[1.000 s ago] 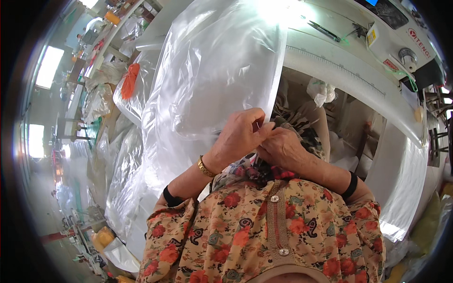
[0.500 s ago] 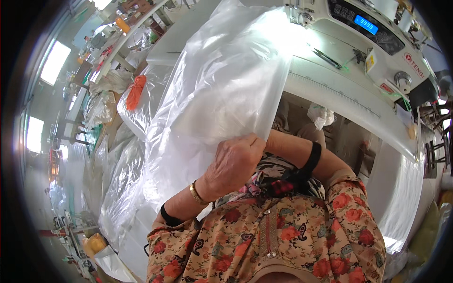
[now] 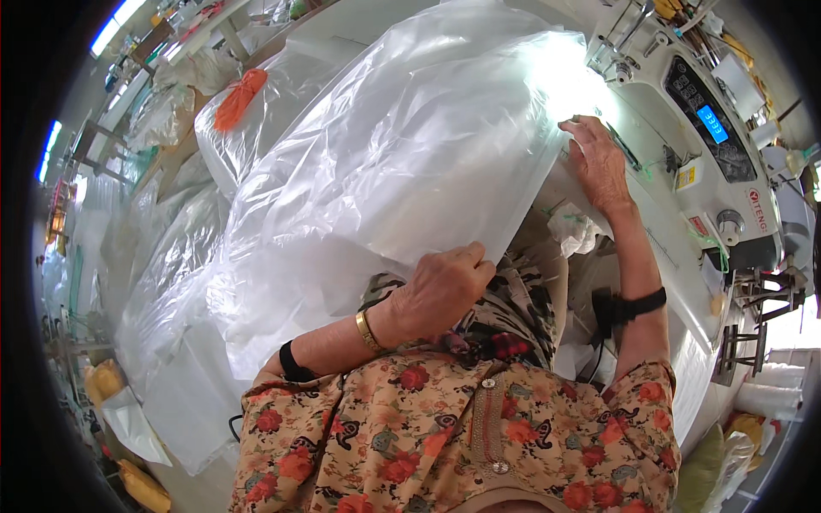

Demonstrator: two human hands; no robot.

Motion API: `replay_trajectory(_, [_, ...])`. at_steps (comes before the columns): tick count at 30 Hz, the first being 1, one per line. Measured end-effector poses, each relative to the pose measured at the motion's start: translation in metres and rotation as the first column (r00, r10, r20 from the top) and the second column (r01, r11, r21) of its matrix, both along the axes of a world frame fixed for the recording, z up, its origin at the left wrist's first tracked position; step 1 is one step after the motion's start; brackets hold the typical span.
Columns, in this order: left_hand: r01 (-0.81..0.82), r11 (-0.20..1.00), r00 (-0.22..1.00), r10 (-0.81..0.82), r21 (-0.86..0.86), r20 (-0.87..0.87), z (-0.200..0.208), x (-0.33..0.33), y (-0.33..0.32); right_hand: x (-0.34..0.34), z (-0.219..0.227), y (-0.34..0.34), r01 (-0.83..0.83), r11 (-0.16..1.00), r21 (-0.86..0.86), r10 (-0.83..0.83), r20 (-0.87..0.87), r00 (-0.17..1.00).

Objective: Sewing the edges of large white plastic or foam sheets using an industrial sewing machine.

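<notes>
here, hands (image 3: pixel 449 291) touch clear plastic (image 3: pixel 410 128) near a bulging, indistinctly filled bag (image 3: pixel 224 158).

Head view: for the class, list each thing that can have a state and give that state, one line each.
Left hand: closed on the sheet at its edge
Right hand: fingers bent beside the sheet's edge; grip unclear
Sheet: wrinkled, spread out
Screen: lit blue
Light: on, glaring
Orange bundle: lying on clear plastic

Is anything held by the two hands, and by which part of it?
The left hand holds the clear plastic sheet at its near right corner; whether the right hand grips its edge cannot be told.
</notes>
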State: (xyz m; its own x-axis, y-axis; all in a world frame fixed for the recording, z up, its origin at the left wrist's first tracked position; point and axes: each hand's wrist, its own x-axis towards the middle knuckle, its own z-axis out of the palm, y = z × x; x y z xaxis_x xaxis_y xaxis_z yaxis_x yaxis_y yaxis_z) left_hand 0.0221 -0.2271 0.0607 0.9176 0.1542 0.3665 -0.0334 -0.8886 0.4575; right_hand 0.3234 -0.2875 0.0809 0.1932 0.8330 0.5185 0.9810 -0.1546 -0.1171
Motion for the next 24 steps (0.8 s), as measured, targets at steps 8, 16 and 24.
replay_trajectory(8, [-0.05,0.99,0.999,0.047,-0.134,-0.026,-0.018,-0.012,-0.002,0.024,-0.004,0.021,-0.123,0.989,-0.085,0.117,-0.077,0.99])
replay_trajectory(16, [-0.132,0.956,0.991,0.132,-0.263,-0.02,-0.005,-0.028,-0.001,0.029,-0.002,0.027,-0.172,0.984,-0.056,0.168,-0.063,0.984])
replay_trajectory(24, [-0.222,0.942,0.975,0.211,-0.253,-0.068,-0.015,-0.031,0.007,0.028,-0.006,0.038,-0.053,0.998,-0.018,0.05,-0.103,0.993])
